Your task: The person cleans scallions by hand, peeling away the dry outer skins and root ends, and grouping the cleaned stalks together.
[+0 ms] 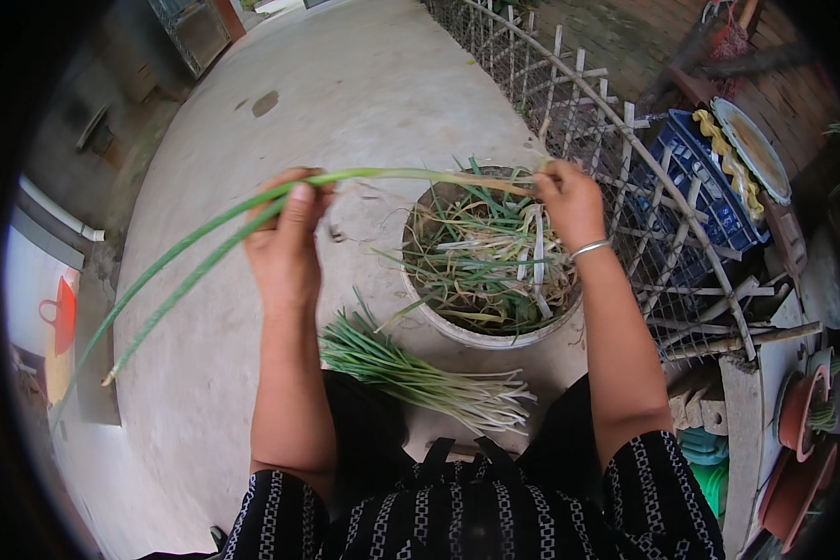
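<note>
A long green onion [373, 173] stretches between my two hands, its split green leaves drooping far to the left. My left hand [289, 219] is closed round the leaves. At the brownish root end, my right hand [569, 201], a silver bangle on its wrist, pinches the stalk or its outer skin. Below that hand stands a round tub [471, 338] heaped with leaf scraps and peelings [495, 252]. On the ground between my knees and the tub lies a bundle of green onions [420, 373], white ends to the right.
A wood-and-mesh fence [625, 159] curves along the right. Behind it sit a blue crate [700, 177] and a pale oval basin [754, 149]. Terracotta pots [798, 411] stand at lower right. A red bag-like item [61, 315] shows at far left. Concrete ground [345, 84] extends ahead.
</note>
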### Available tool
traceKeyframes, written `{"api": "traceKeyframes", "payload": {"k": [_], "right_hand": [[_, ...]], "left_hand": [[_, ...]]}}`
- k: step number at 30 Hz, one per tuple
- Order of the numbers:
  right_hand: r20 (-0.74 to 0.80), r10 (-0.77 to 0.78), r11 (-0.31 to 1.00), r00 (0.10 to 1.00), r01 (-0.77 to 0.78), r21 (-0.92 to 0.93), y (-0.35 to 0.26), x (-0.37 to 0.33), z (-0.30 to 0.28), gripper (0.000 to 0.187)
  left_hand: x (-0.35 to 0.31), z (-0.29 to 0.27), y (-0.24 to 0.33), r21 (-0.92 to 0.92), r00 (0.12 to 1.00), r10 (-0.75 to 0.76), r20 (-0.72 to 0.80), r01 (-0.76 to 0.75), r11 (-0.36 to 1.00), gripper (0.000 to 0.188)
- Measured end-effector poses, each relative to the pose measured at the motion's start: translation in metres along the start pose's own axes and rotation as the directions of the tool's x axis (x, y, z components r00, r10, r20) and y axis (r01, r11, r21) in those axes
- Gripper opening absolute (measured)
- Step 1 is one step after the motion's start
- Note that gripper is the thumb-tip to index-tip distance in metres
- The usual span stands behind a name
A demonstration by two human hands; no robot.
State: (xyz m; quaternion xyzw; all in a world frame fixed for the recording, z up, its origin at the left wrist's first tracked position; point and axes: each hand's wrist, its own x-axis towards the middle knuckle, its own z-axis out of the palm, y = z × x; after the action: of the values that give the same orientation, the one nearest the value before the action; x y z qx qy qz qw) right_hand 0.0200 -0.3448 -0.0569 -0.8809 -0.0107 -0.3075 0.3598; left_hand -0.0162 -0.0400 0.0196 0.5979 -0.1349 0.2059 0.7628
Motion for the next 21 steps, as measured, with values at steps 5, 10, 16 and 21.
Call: {"api": "traceKeyframes", "payload": {"k": [5,10,16,21], "right_hand": [[0.060,0.175,0.926,0.983,-0.143,-0.349,0.069,-0.005,-0.031,0.014],[0.422,-0.089,0.908,0.902,0.248,-0.338,0.039,-0.018,-0.024,0.016],[0.015,-0.430,0.872,0.903,0.411,0.268,-0.129,-0.019,-0.012,0.023],[0.011,-0.395,0.885,0.919,0.377,0.274,-0.142,-0.024,-0.008,0.017]], "left_hand": [[0.019,-0.048,0.013,-0.117,0.977,0.040,-0.207,-0.066,0.991,0.021],[0.006,-0.017,0.013,0.016,0.998,-0.004,-0.069,0.005,1.000,0.020],[-0.017,0.019,0.023,0.029,0.990,0.081,0.113,-0.085,0.996,0.019],[-0.025,0.029,0.024,-0.101,0.986,0.103,0.128,-0.090,0.991,0.019]]}}
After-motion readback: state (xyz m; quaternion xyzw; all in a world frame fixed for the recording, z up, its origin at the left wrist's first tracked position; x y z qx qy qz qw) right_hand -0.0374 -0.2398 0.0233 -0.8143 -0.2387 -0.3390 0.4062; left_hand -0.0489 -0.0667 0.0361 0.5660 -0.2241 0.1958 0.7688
